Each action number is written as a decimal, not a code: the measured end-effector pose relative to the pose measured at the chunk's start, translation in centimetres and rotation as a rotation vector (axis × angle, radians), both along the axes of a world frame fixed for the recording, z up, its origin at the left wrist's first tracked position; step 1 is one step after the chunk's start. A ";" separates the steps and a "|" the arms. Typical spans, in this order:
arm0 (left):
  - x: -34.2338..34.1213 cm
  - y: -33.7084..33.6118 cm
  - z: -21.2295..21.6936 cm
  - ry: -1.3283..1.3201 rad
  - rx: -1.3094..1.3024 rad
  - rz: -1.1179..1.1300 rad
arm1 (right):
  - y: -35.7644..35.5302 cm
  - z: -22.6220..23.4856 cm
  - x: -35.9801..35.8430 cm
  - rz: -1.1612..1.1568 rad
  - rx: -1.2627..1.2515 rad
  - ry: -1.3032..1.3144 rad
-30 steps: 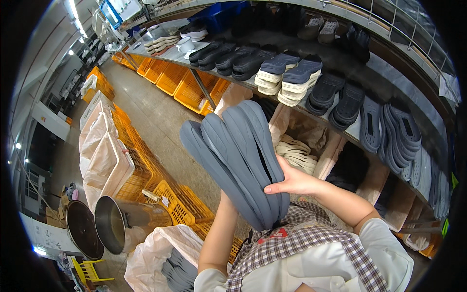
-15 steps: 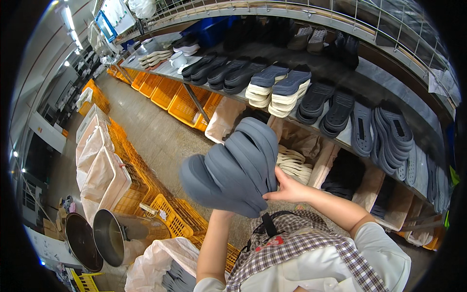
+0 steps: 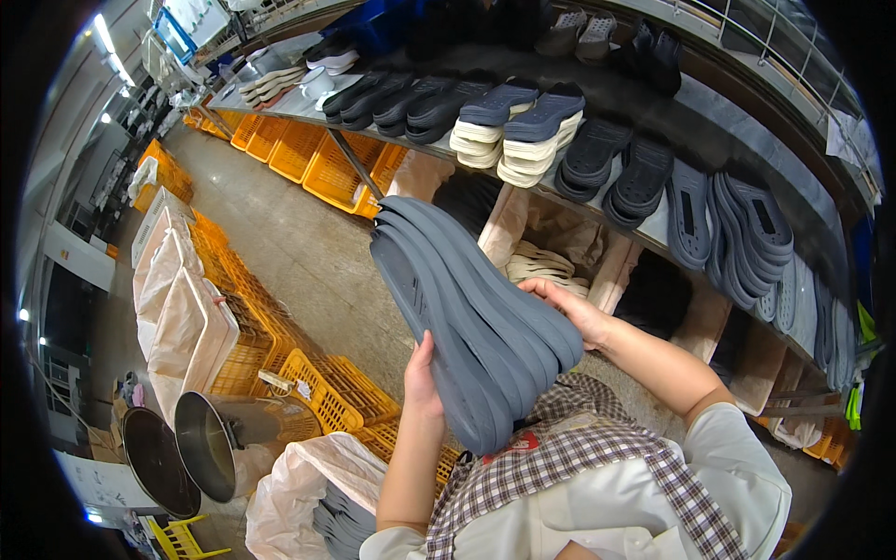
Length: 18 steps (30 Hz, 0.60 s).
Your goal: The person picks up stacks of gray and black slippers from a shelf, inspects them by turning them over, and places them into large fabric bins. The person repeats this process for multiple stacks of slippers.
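A fanned stack of grey shoe soles [image 3: 476, 313] is held in front of my checked apron, slanting from upper left to lower right. My left hand [image 3: 425, 381] grips its left edge, with the thumb showing and the other fingers hidden beneath. At the stack's right side, my right hand [image 3: 577, 315] curls round the edge, its fingertips partly behind the soles. Beyond my hands, the shelf carries white soles topped with dark blue ones [image 3: 541, 135], black soles [image 3: 639, 182] and more grey soles [image 3: 751, 224].
Yellow crates [image 3: 350, 173] stand under the shelf, beside lined bins with cream soles [image 3: 546, 266]. To the left are lined baskets [image 3: 191, 327] and a metal drum [image 3: 207, 446]. A bag [image 3: 299, 467] with grey pieces sits near my left forearm. Wire mesh [image 3: 793, 51] borders the shelf's back.
The stack has turned, so the soles now lie lengthwise across my view. My left thumb has come into sight on its left edge. My right hand has shifted farther from my body.
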<state>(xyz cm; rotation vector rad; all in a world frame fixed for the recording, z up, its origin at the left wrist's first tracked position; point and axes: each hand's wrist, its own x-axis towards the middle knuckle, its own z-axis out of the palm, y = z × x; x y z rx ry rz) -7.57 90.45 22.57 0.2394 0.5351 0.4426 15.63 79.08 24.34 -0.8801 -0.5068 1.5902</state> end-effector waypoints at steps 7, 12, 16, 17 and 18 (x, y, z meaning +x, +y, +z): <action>0.3 -0.3 -0.1 0.095 0.121 0.000 | -1.8 1.3 -2.6 0.059 0.068 -0.204; 1.2 0.1 -1.7 0.228 0.135 -0.131 | -2.8 0.8 -3.4 0.025 0.105 -0.209; 1.4 -0.4 -2.6 0.199 0.111 -0.147 | -3.4 0.0 -3.0 -0.016 0.096 -0.190; 1.5 -0.5 -2.7 0.193 0.112 -0.147 | -3.5 -0.3 -3.0 -0.022 0.097 -0.191; 1.6 -0.6 -2.8 0.186 0.113 -0.149 | -3.7 -0.6 -3.1 -0.027 0.103 -0.197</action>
